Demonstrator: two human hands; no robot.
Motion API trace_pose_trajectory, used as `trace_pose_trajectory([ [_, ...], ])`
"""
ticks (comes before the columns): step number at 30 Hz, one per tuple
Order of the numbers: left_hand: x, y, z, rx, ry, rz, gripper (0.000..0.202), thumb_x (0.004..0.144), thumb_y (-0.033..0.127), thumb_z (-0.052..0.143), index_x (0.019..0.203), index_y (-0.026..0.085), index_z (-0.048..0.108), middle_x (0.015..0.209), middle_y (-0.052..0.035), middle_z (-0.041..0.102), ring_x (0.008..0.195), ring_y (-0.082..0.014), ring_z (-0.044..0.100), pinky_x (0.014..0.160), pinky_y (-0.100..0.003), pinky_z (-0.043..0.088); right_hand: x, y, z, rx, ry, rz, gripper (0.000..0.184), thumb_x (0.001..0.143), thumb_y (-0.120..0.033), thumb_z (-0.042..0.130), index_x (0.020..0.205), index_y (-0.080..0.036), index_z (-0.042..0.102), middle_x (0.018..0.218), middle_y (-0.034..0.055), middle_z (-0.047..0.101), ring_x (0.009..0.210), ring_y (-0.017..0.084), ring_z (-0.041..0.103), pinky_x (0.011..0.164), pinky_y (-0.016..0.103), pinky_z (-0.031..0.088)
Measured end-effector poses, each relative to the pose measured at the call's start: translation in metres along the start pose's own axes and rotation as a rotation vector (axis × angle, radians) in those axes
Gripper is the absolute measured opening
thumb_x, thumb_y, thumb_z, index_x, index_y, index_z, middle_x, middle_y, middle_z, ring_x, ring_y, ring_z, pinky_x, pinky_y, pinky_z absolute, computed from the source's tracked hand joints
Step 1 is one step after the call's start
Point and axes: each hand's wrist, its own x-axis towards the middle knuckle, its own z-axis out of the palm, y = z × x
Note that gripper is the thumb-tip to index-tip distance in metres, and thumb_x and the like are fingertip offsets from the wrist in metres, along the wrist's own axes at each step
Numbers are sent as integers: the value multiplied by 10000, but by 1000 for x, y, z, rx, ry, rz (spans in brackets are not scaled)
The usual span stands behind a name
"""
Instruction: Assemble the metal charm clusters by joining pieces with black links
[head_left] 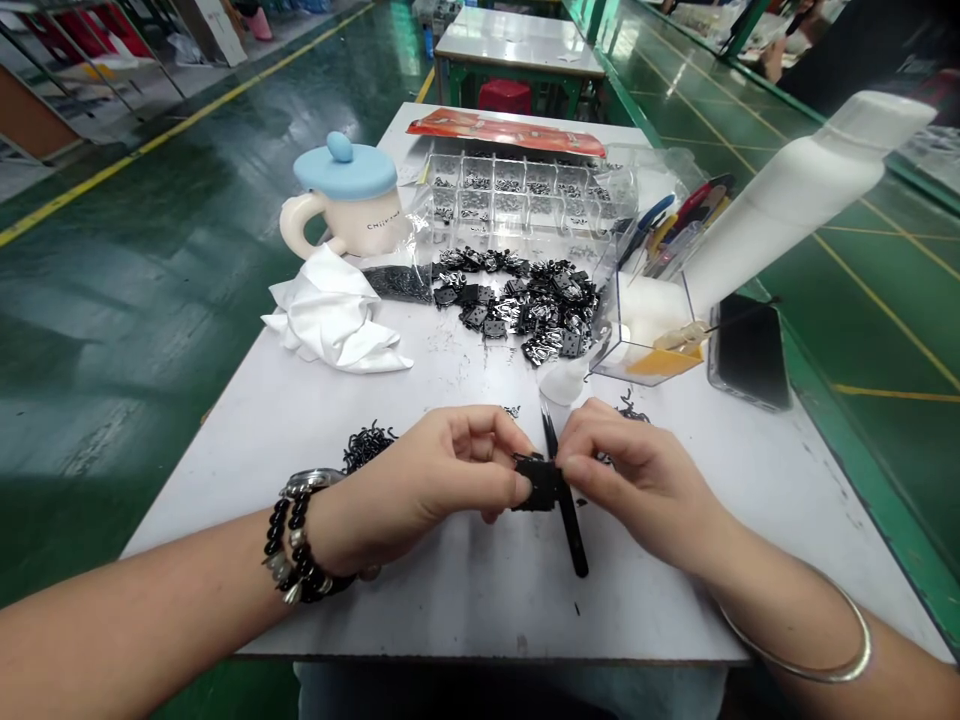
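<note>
Mug point(346, 205) lettered "CHII", left hand point(442, 475), right hand point(637, 480) pinching black piece point(537, 483)

Bright overhead light, glare on green floor point(97, 310), bowed wide-angle edges, faint shadows under hands point(439, 490) point(637, 485)

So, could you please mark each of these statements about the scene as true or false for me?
1. The left hand wears a beaded bracelet and a watch. True.
2. The right hand has a bare wrist. False: a thin silver bangle circles it.
3. Both hands hold a small black part. True.
4. The pile of black parts lies inside the compartment tray. False: it lies on the table in front of the tray.
5. The mug has a blue lid. True.
</note>
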Motion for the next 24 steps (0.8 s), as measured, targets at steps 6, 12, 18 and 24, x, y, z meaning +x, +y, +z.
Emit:
trace_pose_trajectory([
  [6,0,1,3,-14,60,-7,159,667,137,696,761,144,567,601,29,565,517,-64,454,502,-189,342,1,5,-10,-131,285,32,282,862,-384,559,662,-188,526,652,-4,501,609,121,451,559,278,347],
  [12,0,0,5,-81,121,9,139,671,118,659,761,142,556,582,48,555,499,-52,455,518,-192,352,-8,-8,13,-266,276,-286,217,751,-192,654,889,-212,488,785,10,523,746,156,491,679,325,397],
  [18,1,-8,12,-133,153,88,134,691,116,663,774,149,563,531,76,527,509,-47,462,541,-187,348,-11,-5,33,-174,311,-157,324,725,-146,641,959,-224,432,872,3,499,772,134,485,677,283,411],
  [24,0,-12,16,-136,156,109,135,715,148,684,775,155,563,619,58,554,558,-51,471,560,-189,353,-14,-4,40,4,305,-124,305,757,-111,596,981,-235,429,930,9,543,825,140,550,733,298,447],
])
